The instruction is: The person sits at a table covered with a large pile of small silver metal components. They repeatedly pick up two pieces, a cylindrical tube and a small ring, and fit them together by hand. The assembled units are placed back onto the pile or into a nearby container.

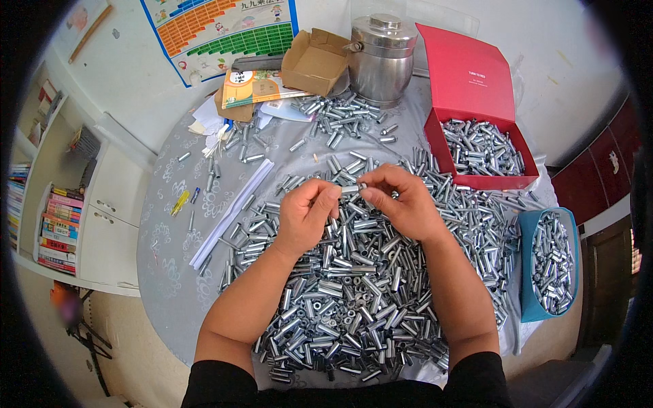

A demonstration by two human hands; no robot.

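Note:
Above the middle of the pile, my two hands hold a silver expansion bolt (349,190) level between them. My left hand (305,216) pinches its left end between thumb and fingers. Closed on the right end is my right hand (403,202), whose fingertips hide the tip of that end. Under both hands spreads a broad heap of loose metal sleeves, nuts and washers (354,299). Long bolts (469,234) lie thickly beside my right forearm.
An open red box (476,181) full of bolts stands at the back right, with a teal bin (528,272) of finished-looking bolts nearer. Behind are a steel pot (384,61) and a cardboard box (314,62). A folded white paper strip (231,214) lies left.

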